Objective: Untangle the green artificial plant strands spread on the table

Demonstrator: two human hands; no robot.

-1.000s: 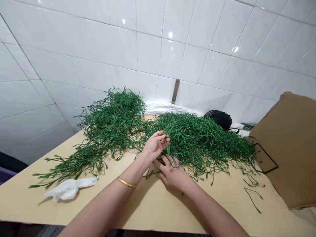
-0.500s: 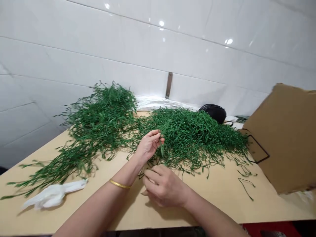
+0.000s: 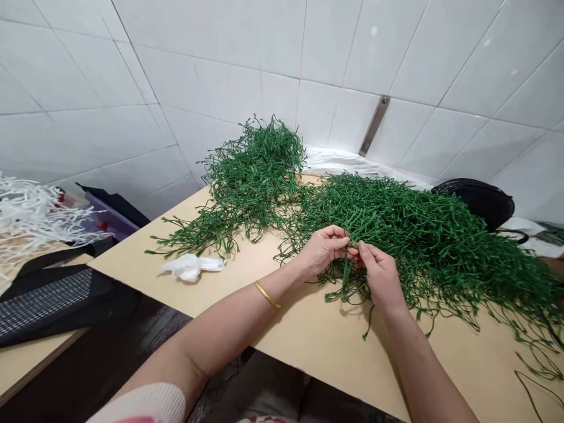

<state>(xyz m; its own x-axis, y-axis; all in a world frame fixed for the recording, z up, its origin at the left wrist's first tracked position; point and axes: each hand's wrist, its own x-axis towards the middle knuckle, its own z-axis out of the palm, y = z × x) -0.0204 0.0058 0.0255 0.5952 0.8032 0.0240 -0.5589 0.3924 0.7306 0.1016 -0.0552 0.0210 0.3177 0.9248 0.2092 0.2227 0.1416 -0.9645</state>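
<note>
My left hand (image 3: 324, 251) is closed in a pinch on a green cord (image 3: 346, 273), which hangs below the fingers toward the table. Fingertip to fingertip with it, my right hand (image 3: 382, 275) also pinches the cord; the exact spot between the fingers is too small to make out. Right behind both hands spreads a large heap of green cords (image 3: 396, 217) with knotted, frayed-looking ends. Another pile of green cords (image 3: 259, 170) lies farther left, with a loose bunch trailing toward me. A gold bangle (image 3: 267, 295) circles my left wrist.
A crumpled white tissue (image 3: 189, 267) lies on the wooden table (image 3: 251, 294). Behind the heap are a black pouch (image 3: 478, 200) and a tiled wall (image 3: 282, 94) with a metal bracket (image 3: 374, 124). White cords (image 3: 39, 211) and a black bag (image 3: 57, 299) are on a surface at left.
The view has turned left, bringing the white cords and black bag in and the cardboard box out. My right hand has come up to meet my left at the green cord.
</note>
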